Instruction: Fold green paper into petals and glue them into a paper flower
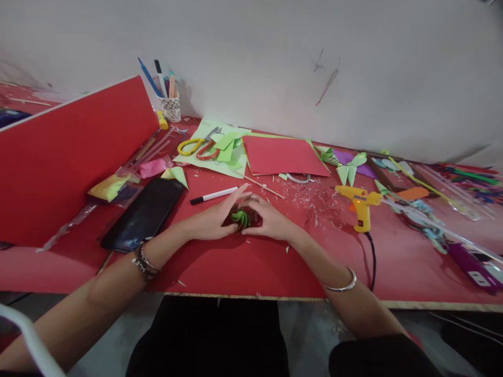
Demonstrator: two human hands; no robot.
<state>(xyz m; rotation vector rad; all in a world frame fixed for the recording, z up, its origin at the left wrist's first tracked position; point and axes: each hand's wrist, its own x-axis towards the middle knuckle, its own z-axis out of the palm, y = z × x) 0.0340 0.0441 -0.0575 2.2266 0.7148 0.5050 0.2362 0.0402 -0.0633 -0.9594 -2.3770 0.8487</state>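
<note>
A small green piece of pleated paper [241, 219], fanned into curved folds, sits between my two hands just above or on the red tabletop. My left hand [214, 219] curves round it from the left, its thumb touching the lower edge and its fingers stretched over the top. From the other side my right hand [271, 217] closes in, thumb low and fingertips at the upper edge. Fingers of both hands meet above the paper and partly hide it. Behind my left hand lies a white marker with a black cap [214, 195]; a thin wooden stick [261, 185] is beyond my fingertips.
A yellow glue gun [360, 204] stands at right, its cord [372, 256] running off the table's front edge. A black phone [145, 213] and an upright red board [74, 162] are at left. Scissors [191, 147], red paper sheets [283, 155] and a pen cup [171, 107] lie behind.
</note>
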